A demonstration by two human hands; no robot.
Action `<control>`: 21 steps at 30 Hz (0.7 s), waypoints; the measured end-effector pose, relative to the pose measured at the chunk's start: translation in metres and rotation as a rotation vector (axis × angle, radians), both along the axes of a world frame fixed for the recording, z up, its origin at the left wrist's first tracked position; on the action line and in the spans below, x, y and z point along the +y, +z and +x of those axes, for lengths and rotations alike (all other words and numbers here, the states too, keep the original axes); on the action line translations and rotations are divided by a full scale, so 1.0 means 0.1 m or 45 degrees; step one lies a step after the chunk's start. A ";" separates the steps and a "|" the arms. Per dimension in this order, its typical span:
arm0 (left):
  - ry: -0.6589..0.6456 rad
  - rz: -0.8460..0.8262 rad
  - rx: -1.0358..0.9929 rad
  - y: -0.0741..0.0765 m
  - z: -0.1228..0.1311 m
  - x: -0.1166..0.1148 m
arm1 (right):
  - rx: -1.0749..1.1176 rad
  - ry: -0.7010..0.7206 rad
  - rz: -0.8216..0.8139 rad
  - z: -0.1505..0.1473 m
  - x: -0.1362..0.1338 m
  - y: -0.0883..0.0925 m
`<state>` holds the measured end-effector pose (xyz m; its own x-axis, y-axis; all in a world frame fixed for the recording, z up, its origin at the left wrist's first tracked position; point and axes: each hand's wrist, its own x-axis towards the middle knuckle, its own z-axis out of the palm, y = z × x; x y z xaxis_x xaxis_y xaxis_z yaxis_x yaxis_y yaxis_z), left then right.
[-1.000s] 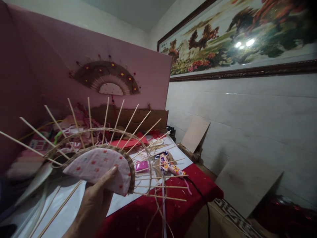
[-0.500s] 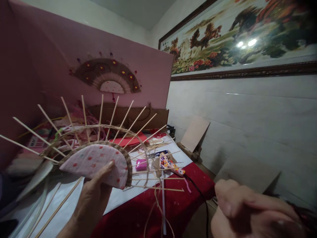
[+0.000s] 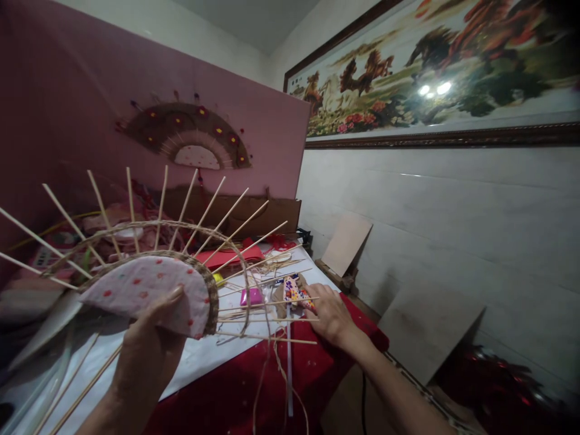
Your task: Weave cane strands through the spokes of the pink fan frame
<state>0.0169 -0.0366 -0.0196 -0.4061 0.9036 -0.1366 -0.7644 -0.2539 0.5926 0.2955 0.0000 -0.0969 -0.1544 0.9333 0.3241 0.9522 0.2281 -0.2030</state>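
Note:
My left hand (image 3: pixel 151 332) grips a half-made fan (image 3: pixel 145 287) by its half-round base, thumb on the white cloth with red spots. Thin wooden sticks spread out from the base like rays, and a braided twine arc crosses them. Loose twine ends hang at the fan's right side. Beyond the right-hand sticks, my right hand (image 3: pixel 333 317) is closed round the end of a flower-patterned glue gun (image 3: pixel 294 291) that lies on the table. Its fingertips are partly hidden. A long clear glue stick (image 3: pixel 290 368) points from the gun toward me.
A magenta box-shaped item (image 3: pixel 251 296) and red paper (image 3: pixel 231 257) lie on the white sheet. Spare sticks (image 3: pixel 86 386) are at the lower left. A finished fan (image 3: pixel 194 136) hangs on the pink board behind. Red cloth (image 3: pixel 226 393) covers the table's front.
My right hand has moved from the lower right over to the glue gun and closed on it. The fan in my left hand has shifted a little to the left in view.

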 end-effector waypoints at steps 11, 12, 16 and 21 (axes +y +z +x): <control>0.037 0.046 0.041 -0.13 -0.06 0.10 | 0.159 0.152 -0.020 0.10 0.34 -0.15; 0.040 0.041 0.040 -0.13 -0.06 0.10 | 0.173 0.169 -0.020 0.10 0.33 -0.14; 0.042 0.024 0.032 -0.13 -0.06 0.10 | 0.223 0.199 -0.037 0.11 0.27 -0.07; 0.049 0.012 0.031 -0.11 -0.05 0.09 | 0.265 0.266 -0.047 0.14 0.18 -0.05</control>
<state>0.0118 -0.0276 -0.0310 -0.4435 0.8885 -0.1178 -0.7393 -0.2883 0.6085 0.3095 0.0184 -0.1015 -0.2779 0.9000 0.3357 0.8224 0.4035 -0.4010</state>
